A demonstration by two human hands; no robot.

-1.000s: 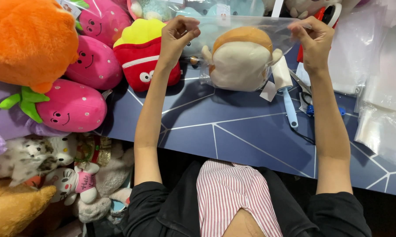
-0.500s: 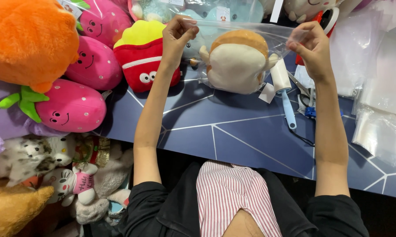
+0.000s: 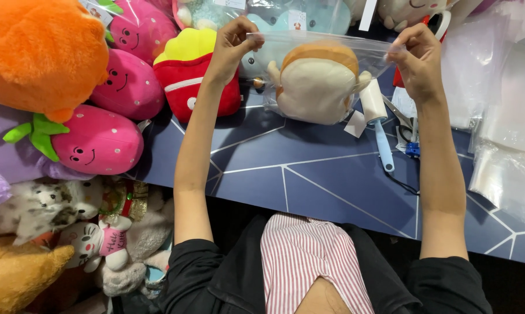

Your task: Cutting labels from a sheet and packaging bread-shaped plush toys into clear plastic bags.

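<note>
We pinch the top corners of a clear plastic bag with our left hand and right hand, fingers clenched on its edge. Inside hangs a cream bread-shaped plush toy, held just above the blue counter, beside a lint roller.

A cream, brown-topped bread-shaped plush toy sits inside a clear plastic bag at the dark blue tabletop's far edge; a white lint roller with a blue handle lies right of it.

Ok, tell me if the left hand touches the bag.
Touching. The head view shows the left hand pinching the top corner of the clear bag, fingertips closed on the plastic edge.
</note>
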